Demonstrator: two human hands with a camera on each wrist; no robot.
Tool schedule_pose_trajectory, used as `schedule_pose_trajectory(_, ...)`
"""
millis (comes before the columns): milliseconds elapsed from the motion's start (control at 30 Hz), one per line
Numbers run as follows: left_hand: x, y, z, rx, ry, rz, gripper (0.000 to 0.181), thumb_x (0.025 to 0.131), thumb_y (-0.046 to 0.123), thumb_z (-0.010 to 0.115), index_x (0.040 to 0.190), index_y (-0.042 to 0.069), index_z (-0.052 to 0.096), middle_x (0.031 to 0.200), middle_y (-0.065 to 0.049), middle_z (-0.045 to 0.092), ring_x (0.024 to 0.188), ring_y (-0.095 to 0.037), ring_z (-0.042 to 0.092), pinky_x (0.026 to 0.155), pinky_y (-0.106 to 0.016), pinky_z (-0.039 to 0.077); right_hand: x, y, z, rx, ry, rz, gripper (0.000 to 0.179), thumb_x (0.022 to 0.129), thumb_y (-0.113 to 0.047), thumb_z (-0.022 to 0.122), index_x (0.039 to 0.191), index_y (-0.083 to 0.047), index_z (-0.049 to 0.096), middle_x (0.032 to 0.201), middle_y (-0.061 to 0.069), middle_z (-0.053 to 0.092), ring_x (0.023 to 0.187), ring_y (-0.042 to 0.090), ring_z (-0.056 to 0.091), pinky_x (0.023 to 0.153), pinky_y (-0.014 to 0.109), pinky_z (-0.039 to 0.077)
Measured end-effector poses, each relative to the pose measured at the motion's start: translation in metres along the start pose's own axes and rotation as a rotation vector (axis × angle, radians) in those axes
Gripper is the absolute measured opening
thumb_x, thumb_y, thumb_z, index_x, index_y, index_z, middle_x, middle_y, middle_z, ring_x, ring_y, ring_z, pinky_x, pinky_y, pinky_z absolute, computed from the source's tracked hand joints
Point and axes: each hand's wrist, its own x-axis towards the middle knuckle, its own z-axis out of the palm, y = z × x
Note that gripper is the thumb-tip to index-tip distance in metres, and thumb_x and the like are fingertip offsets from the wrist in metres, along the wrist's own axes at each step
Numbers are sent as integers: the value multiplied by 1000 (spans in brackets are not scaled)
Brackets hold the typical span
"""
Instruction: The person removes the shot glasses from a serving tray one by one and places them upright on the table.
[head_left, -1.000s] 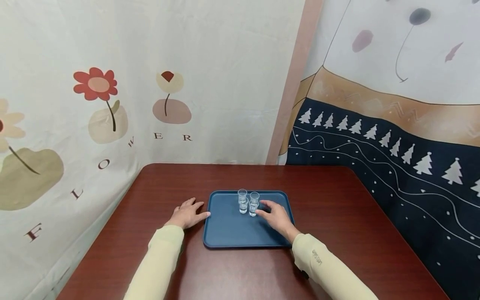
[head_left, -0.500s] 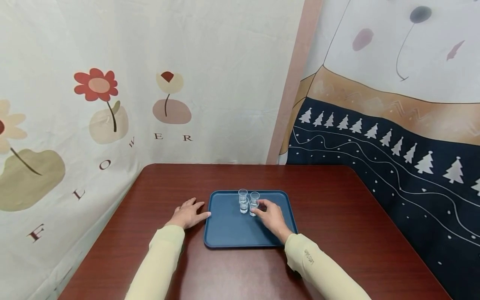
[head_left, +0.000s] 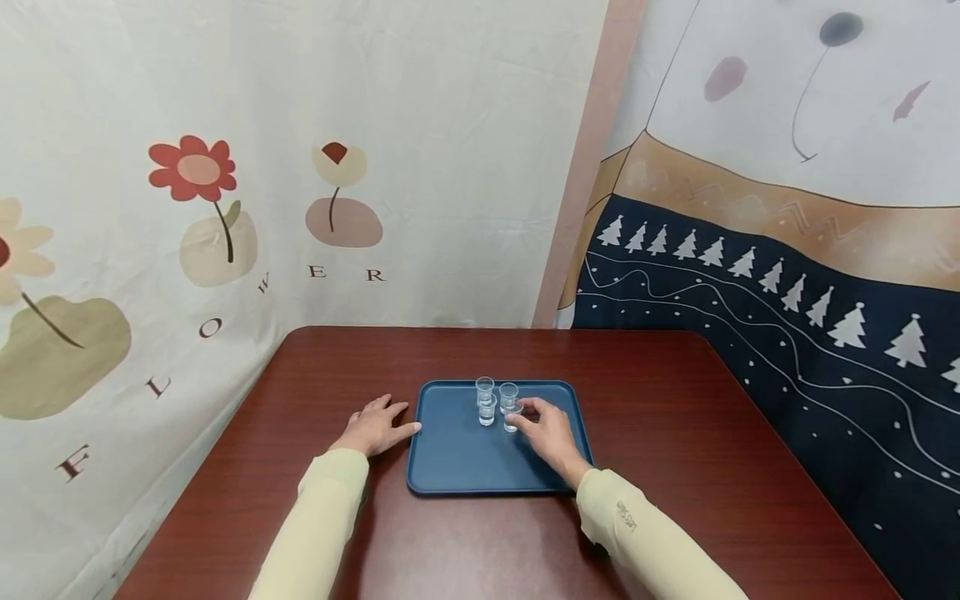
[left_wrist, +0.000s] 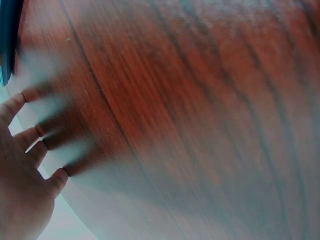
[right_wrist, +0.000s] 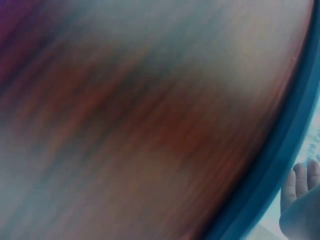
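Observation:
Several small clear shot glasses stand grouped on a blue tray (head_left: 457, 462) in the head view. My right hand (head_left: 550, 435) pinches the front right glass (head_left: 512, 424) between thumb and fingers. Just behind it is another glass (head_left: 508, 392). To the left are a front glass (head_left: 487, 412) and a back glass (head_left: 484, 386). My left hand (head_left: 371, 429) rests on the table with spread fingers, its thumb tip at the tray's left rim. The right wrist view catches only part of my right hand (right_wrist: 302, 192) past the tray rim (right_wrist: 280, 140).
The tray lies on a dark red-brown wooden table (head_left: 337, 358). Behind the table hangs a pale curtain (head_left: 450, 167) printed with flowers and letters. A dark blue cloth (head_left: 712, 333) with white trees hangs at the right.
My right hand has closed in on the front right glass and taken hold of it. That glass has shifted slightly to the right. My left hand stays where it was.

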Motion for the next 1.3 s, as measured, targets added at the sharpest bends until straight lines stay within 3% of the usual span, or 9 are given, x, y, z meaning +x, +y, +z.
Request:
schedule_pose_trajectory(633,1,-1,1,12,4,12,72,97,52,57,149,3,44,155,-32,26,143,-49,21,112,-66,17,8,6,-46,92,119,2,32,88,-26,78,113,-7,71,98,6,72,90,20,68,78,38,57)
schedule_pose_trajectory(1000,0,0,1,4,0,17,72,97,51,57,149,4,44,156,-31,25,143,-49,21,112,-66,17,28,26,-89,57,235,124,39,90,-33,74,116,-5,69,105,13,72,92,25,68,78,38,55)
schedule_pose_trajectory(1300,0,-1,1,-1,0,14,72,97,52,56,149,4,44,156,-30,25,144,-48,20,112,-66,16,41,53,-113,-1,305,204,46,91,-36,71,122,-2,66,115,18,69,108,33,62,89,46,50)
